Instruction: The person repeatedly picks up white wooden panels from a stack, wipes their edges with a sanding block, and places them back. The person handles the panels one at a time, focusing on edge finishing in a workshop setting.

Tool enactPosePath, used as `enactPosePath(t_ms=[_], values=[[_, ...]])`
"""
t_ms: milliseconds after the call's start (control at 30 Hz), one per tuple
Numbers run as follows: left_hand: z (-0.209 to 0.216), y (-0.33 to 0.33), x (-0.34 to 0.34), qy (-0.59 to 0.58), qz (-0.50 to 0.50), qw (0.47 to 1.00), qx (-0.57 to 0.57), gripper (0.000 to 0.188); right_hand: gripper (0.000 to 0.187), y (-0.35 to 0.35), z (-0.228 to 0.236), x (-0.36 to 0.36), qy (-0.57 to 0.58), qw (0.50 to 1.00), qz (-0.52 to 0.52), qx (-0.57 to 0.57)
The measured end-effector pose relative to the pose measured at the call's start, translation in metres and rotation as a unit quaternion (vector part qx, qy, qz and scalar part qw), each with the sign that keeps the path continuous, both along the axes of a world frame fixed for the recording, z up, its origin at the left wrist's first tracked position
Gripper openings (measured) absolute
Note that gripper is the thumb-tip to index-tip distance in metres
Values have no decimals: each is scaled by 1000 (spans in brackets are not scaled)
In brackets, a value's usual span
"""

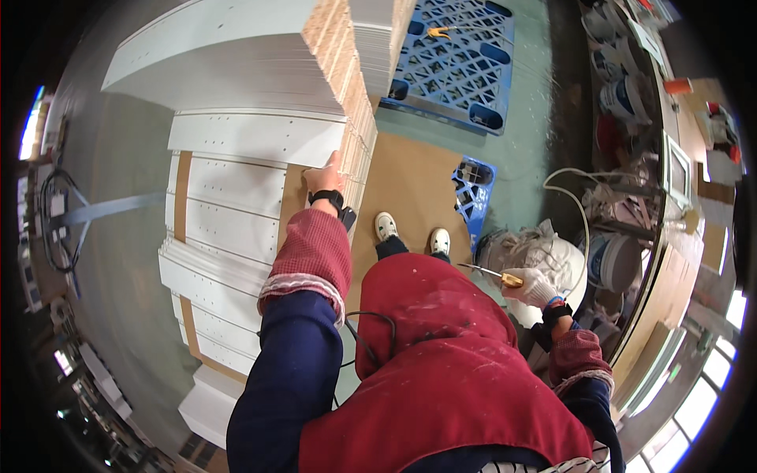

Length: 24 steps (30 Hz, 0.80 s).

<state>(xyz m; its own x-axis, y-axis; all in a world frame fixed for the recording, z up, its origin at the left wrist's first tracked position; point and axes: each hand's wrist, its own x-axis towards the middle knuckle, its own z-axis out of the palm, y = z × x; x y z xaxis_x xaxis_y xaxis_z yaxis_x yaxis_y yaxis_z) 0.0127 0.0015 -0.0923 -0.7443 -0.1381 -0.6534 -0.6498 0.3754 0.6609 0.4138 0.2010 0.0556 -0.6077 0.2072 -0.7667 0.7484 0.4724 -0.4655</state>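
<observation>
My bare left hand (323,178), with a black band at the wrist, is at the near right corner of a white panel (256,135) with small drilled holes. Its fingers close over the panel's end, and part of them is hidden. That panel lies on top of a row of stacked white panels (236,186). In a white work glove, my right hand (536,289) grips a yellow air blow gun (512,280) out to the right. The gun's thin metal nozzle points left, and a pale hose (585,225) runs down toward the hand.
Taller stacked boards (229,67) with raw chipboard edges rise at the far left. Brown cardboard (410,169) covers the floor ahead of my shoes. Beyond is a blue plastic pallet (453,67) with another yellow blow gun (438,32) on it. A white sack (536,256) and a cluttered bench (666,272) stand right.
</observation>
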Motion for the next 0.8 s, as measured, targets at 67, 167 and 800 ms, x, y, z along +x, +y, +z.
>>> enactPosePath(t_ms=[67, 167, 800], values=[[-1, -9, 4, 22, -33, 999, -17, 43, 36, -4, 0, 3, -40, 998, -44, -26], [-2, -23, 6, 30, -37, 998, -28, 44, 37, -9, -15, 11, -17, 999, -28, -17], [12, -113, -12, 24, 169, 885, 434, 42, 29, 33, -7, -23, 51, 998, 46, 0]])
